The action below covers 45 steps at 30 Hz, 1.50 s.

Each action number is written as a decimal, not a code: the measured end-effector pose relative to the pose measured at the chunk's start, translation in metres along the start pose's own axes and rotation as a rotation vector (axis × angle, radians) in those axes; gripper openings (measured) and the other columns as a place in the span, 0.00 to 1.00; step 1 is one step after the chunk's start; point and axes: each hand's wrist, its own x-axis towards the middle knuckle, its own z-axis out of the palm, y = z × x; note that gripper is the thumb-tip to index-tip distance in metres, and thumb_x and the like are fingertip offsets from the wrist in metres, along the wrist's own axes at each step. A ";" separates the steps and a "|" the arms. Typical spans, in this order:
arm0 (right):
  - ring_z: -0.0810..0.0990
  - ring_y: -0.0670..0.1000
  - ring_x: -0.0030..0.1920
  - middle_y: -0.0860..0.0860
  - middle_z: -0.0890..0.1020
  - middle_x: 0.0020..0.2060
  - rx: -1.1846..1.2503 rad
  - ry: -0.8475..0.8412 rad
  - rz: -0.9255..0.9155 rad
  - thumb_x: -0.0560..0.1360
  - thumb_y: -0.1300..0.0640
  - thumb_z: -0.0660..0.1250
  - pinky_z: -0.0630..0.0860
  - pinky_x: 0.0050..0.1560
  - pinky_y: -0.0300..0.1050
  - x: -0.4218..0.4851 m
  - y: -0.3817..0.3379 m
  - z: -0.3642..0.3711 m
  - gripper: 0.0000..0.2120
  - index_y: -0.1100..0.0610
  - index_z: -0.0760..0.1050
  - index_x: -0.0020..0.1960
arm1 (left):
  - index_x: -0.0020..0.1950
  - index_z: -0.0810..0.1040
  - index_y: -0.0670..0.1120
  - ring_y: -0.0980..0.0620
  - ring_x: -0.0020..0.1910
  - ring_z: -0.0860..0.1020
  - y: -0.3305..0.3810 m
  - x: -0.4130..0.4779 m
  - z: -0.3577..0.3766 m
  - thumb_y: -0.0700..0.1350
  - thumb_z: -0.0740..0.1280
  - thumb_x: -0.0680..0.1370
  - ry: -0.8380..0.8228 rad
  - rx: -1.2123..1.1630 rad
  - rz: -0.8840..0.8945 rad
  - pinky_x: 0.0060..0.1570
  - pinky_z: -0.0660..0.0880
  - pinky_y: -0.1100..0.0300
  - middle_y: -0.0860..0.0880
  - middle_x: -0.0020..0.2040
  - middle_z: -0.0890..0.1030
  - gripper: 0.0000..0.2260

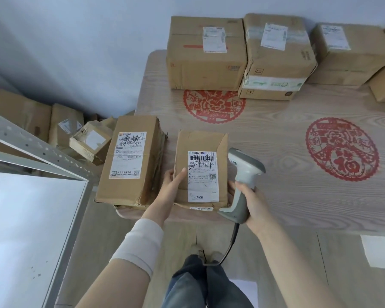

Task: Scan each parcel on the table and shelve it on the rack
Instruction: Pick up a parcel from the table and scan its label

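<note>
A small cardboard parcel (200,152) with a white shipping label lies at the table's near edge. My left hand (172,182) grips its left side, thumb on top. My right hand (251,202) holds a grey corded barcode scanner (242,172) by the handle, its head just right of the parcel's label. A taller parcel (131,161) with a handwritten label lies to the left, overhanging the table corner. The white metal rack (38,196) stands at the lower left, its top shelf bare.
Several larger boxes (206,52) stand along the wall at the back of the wooden table (276,121), which bears two red paper-cut decals. More boxes (60,127) are piled on the floor behind the rack. The scanner cable hangs down by my legs.
</note>
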 end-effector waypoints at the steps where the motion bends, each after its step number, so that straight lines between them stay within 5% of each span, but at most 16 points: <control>1: 0.85 0.54 0.44 0.55 0.86 0.44 0.005 -0.004 -0.013 0.74 0.60 0.67 0.80 0.48 0.53 -0.002 -0.005 -0.002 0.08 0.60 0.79 0.52 | 0.64 0.64 0.52 0.52 0.54 0.78 0.003 0.000 0.001 0.58 0.65 0.74 -0.028 0.001 0.008 0.56 0.74 0.52 0.51 0.56 0.79 0.22; 5: 0.85 0.51 0.40 0.53 0.87 0.40 0.042 -0.045 -0.082 0.75 0.62 0.65 0.82 0.37 0.48 -0.013 -0.035 -0.015 0.04 0.58 0.79 0.47 | 0.65 0.64 0.52 0.52 0.50 0.81 0.022 -0.001 0.014 0.59 0.71 0.68 -0.095 -0.020 0.054 0.51 0.77 0.53 0.51 0.52 0.82 0.30; 11: 0.85 0.53 0.44 0.54 0.86 0.44 0.056 -0.104 -0.204 0.76 0.63 0.64 0.81 0.36 0.48 -0.031 -0.102 -0.046 0.05 0.59 0.78 0.50 | 0.63 0.65 0.54 0.51 0.43 0.82 0.067 -0.009 0.066 0.58 0.74 0.59 -0.163 -0.059 0.220 0.48 0.77 0.51 0.53 0.43 0.85 0.36; 15: 0.85 0.54 0.46 0.55 0.86 0.46 0.015 -0.194 -0.321 0.77 0.62 0.63 0.82 0.37 0.50 -0.047 -0.157 -0.082 0.07 0.58 0.80 0.50 | 0.59 0.66 0.65 0.52 0.46 0.83 0.096 -0.027 0.115 0.56 0.74 0.63 -0.185 -0.083 0.378 0.40 0.79 0.59 0.53 0.47 0.85 0.29; 18: 0.85 0.53 0.38 0.53 0.86 0.37 -0.029 -0.225 -0.410 0.77 0.62 0.64 0.81 0.32 0.47 -0.059 -0.195 -0.112 0.07 0.58 0.79 0.44 | 0.68 0.63 0.61 0.53 0.53 0.81 0.113 -0.041 0.153 0.51 0.71 0.68 -0.142 -0.160 0.509 0.46 0.77 0.61 0.53 0.53 0.83 0.30; 20: 0.81 0.52 0.29 0.52 0.82 0.30 -0.064 -0.238 -0.445 0.74 0.56 0.67 0.77 0.27 0.44 -0.070 -0.214 -0.129 0.04 0.57 0.78 0.44 | 0.71 0.63 0.56 0.52 0.55 0.80 0.123 -0.048 0.176 0.51 0.71 0.68 -0.107 -0.199 0.569 0.50 0.76 0.58 0.50 0.58 0.81 0.33; 25: 0.71 0.51 0.24 0.53 0.76 0.29 -0.219 -0.450 -0.467 0.59 0.36 0.75 0.69 0.24 0.42 -0.103 -0.256 -0.133 0.23 0.55 0.79 0.39 | 0.72 0.63 0.58 0.51 0.55 0.80 0.143 -0.069 0.216 0.57 0.75 0.60 -0.062 -0.209 0.623 0.52 0.77 0.54 0.48 0.59 0.80 0.41; 34: 0.70 0.50 0.23 0.52 0.75 0.26 -0.332 -0.507 -0.512 0.65 0.38 0.68 0.68 0.23 0.39 -0.149 -0.287 -0.116 0.22 0.59 0.75 0.39 | 0.66 0.65 0.65 0.49 0.55 0.80 0.163 -0.101 0.236 0.59 0.75 0.59 -0.037 -0.156 0.707 0.46 0.79 0.55 0.46 0.60 0.79 0.37; 38: 0.71 0.50 0.23 0.52 0.75 0.26 -0.343 -0.530 -0.516 0.71 0.42 0.67 0.68 0.23 0.39 -0.154 -0.289 -0.115 0.19 0.58 0.75 0.38 | 0.67 0.65 0.62 0.49 0.55 0.80 0.172 -0.106 0.232 0.58 0.75 0.60 -0.041 -0.154 0.763 0.54 0.77 0.52 0.44 0.59 0.79 0.37; 45: 0.70 0.50 0.23 0.53 0.75 0.26 -0.347 -0.533 -0.546 0.68 0.40 0.69 0.68 0.22 0.40 -0.160 -0.287 -0.109 0.20 0.57 0.76 0.32 | 0.56 0.68 0.71 0.49 0.56 0.80 0.172 -0.114 0.223 0.60 0.74 0.60 -0.020 -0.130 0.757 0.52 0.77 0.55 0.46 0.59 0.79 0.28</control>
